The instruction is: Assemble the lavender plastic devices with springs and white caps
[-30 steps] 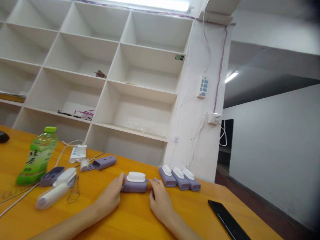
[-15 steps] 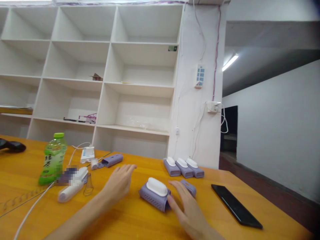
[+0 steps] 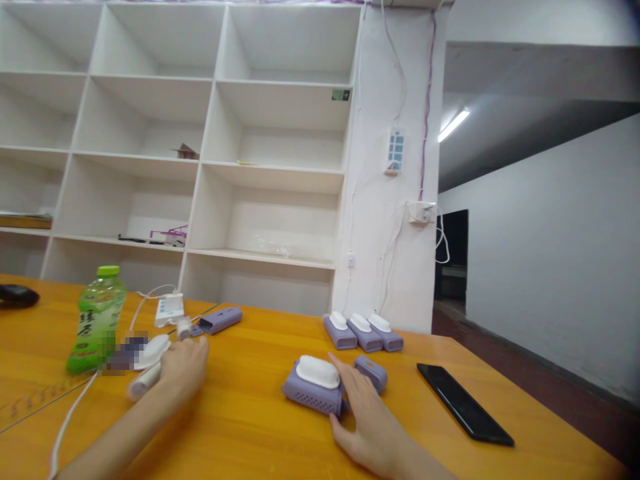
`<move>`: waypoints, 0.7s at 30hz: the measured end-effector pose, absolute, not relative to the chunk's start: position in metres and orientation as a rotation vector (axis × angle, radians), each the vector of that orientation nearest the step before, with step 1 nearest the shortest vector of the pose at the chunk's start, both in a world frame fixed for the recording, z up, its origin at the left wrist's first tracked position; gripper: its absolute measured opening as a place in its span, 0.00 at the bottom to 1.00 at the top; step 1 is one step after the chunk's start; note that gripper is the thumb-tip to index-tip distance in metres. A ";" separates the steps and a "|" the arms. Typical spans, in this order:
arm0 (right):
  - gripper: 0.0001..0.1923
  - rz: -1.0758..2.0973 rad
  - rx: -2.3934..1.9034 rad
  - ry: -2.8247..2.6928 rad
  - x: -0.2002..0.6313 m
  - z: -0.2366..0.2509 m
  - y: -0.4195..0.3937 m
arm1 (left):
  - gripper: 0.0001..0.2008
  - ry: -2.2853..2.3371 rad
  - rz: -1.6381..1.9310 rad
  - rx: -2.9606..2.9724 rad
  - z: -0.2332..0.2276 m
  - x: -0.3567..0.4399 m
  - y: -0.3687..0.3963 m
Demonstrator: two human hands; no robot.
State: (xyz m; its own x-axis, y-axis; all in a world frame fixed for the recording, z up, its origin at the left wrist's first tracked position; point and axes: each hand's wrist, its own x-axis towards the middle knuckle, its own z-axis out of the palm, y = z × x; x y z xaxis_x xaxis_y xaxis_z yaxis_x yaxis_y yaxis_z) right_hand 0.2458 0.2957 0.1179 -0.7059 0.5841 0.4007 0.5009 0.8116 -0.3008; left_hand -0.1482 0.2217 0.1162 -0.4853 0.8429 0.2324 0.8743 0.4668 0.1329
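A purple perforated case with a white block in it (image 3: 313,385) lies on the orange table (image 3: 250,427). My right hand (image 3: 363,410) rests flat beside it, fingers touching its right end. A small purple cap (image 3: 371,372) lies just behind those fingers. My left hand (image 3: 183,370) has reached left to a white cylindrical device (image 3: 146,380); its fingers curl over the device's end, and I cannot tell whether they grip it. Three more purple cases with white tops (image 3: 363,331) stand in a row near the table's far edge.
A green drink bottle (image 3: 96,320) stands at the left, with a white cable (image 3: 70,420) and a small white charger (image 3: 167,309) nearby. A long purple sleeve (image 3: 220,320) lies behind my left hand. A black phone (image 3: 463,403) lies at right. White shelving rises behind the table.
Both hands let go of the purple case, which now lies nearer me and turned. My left hand moved left onto the white device. My right hand stays by the case.
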 end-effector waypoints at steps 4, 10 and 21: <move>0.44 0.258 -0.806 -2.507 0.247 0.116 0.297 | 0.22 -2.563 -0.267 -1.612 0.107 -0.131 0.229; 0.42 0.323 -0.801 -2.498 0.246 0.116 0.297 | 0.19 -2.378 -0.371 -1.797 0.112 -0.108 0.235; 0.41 0.398 -0.823 -2.478 0.247 0.116 0.297 | 0.23 -2.525 -0.269 -1.423 0.140 -0.160 0.214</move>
